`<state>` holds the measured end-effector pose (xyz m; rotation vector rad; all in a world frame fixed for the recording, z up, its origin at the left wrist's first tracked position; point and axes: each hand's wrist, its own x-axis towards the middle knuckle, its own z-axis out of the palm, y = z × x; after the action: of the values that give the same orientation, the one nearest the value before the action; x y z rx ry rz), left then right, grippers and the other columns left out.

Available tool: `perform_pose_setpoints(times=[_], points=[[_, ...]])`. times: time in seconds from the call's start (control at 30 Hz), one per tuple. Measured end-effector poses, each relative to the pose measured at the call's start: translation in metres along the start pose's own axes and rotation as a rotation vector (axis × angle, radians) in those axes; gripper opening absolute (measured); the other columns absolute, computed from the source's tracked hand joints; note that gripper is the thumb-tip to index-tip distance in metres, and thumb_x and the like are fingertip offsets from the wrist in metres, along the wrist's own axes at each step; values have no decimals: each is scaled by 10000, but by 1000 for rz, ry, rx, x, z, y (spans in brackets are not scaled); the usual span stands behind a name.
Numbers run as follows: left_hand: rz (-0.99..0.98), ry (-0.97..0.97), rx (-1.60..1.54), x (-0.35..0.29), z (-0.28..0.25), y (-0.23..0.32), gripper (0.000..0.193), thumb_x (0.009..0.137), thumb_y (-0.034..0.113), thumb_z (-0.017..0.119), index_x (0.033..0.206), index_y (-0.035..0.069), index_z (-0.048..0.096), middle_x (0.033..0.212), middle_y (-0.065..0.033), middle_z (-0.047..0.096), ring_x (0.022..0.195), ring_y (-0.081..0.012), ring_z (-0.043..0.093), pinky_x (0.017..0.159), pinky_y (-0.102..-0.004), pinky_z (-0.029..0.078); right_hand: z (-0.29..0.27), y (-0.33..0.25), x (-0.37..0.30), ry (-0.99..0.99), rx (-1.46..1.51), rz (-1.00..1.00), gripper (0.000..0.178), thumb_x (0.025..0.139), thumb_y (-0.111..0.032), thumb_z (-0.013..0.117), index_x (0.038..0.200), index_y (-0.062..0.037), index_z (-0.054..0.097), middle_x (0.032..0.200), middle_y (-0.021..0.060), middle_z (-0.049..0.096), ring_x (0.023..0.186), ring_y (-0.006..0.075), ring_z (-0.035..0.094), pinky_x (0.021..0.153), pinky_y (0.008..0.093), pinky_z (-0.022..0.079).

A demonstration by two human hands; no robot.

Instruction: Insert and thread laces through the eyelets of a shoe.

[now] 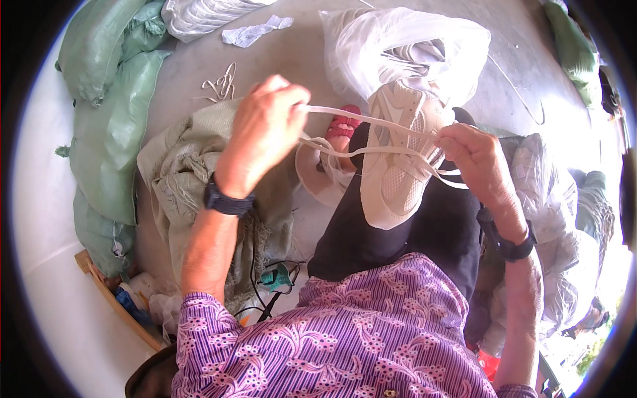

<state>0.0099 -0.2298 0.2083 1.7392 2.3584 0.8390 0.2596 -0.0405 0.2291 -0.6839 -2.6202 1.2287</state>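
A cream mesh sneaker upper (pixel 391 189) rests on my dark trousers, its toe pointing toward me. Whether it has a sole is hidden. A flat pale shoelace (pixel 371 121) stretches across above it from hand to hand. My left hand (pixel 269 126), raised left of the upper, is closed on one part of the lace. On the other side, my right hand (pixel 481 162) pinches the lace beside the eyelets. A second strand runs below the first, and a loop hangs near the right hand.
Behind the upper stands a white plastic bag (pixel 345 50) holding stacked pale pieces. Green woven sacks (pixel 109 152) line the left, with a beige sack cloth (pixel 176 159) nearer. Loose laces (pixel 222 86) lie on the floor. Clear plastic bags (pixel 554 259) crowd the right. A foot wears a red sandal (pixel 345 123).
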Motion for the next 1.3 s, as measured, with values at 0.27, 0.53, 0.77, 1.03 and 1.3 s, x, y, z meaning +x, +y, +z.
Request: perform_pose_setpoints(times=[0.27,0.53,0.77,1.03,1.3], points=[[126,-140,-729,24,57,75,185,866,42,590,1048,4,589,912,-154,637,848,-290,637,741,-344,501,22,-16,12,45,0,-140,93,826,-68,620,841,24,618,711,150,607,672,315,617,629,371,470],[-96,-250,-710,11,66,62,111,864,63,624,930,-26,637,846,-114,651,732,-165,637,654,-289,497,29,-2,7,132,-147,-199,91,810,-88,621,867,-18,629,737,122,608,727,309,603,661,378,451],[-200,-251,-590,5,66,60,125,854,89,628,886,-29,654,738,-86,638,658,-98,588,601,-266,478,36,3,4,118,-224,-207,111,821,-109,601,908,-56,643,746,80,580,779,272,570,737,386,399],[-254,-138,-658,0,78,66,101,845,86,619,846,-10,649,725,-102,626,639,-112,580,591,-276,470,39,4,2,103,-243,-185,137,818,-106,599,939,-74,654,768,59,579,807,251,563,759,386,392],[-5,83,-350,5,91,78,51,816,43,615,811,-4,595,712,-161,588,645,-309,592,584,-363,459,29,5,11,107,-247,-260,178,797,-99,619,967,-86,672,774,56,584,799,256,565,746,382,400]])
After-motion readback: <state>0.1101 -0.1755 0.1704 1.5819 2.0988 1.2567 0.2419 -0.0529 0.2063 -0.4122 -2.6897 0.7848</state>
